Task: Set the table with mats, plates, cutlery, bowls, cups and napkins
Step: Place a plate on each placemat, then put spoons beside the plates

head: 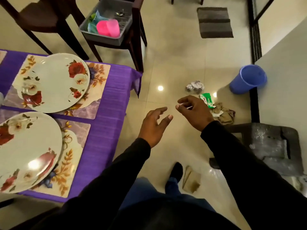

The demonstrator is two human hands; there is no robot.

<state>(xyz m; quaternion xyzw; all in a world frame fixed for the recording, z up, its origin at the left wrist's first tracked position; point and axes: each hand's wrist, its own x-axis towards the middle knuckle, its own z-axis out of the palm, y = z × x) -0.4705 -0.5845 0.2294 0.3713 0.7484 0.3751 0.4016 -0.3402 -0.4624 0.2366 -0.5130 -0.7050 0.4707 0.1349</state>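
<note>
At my far left the bench [106,103] wears a purple cloth, and two flowered plates sit on it: the nearer plate [28,151] on its mat [73,156] by the bench's front edge, the farther plate [51,82] on a second mat [98,83] close to the bench's right corner. Beyond that corner a dark chair [132,42] carries a grey tub [106,37] holding pink cups [108,28], blue-green cloth and some cutlery [120,14], too small to sort. My left hand [153,127] hangs over the floor just off the bench's right edge, fingers spread and relaxed, holding nothing. My right hand [193,112] is beside it, fingers curled, thumb and forefinger pinching a thin pale stick [188,107] that I cannot identify. Under my hands the tiled floor is littered: crumpled foil [195,87], a green packet [206,99], brown paper scraps [223,113], and a folded brown paper [191,180] by my foot. Farther right stands a blue bin [247,80] against the wall, with a grey stool [274,146] nearer me and a striped doormat [215,22] at the top.
</note>
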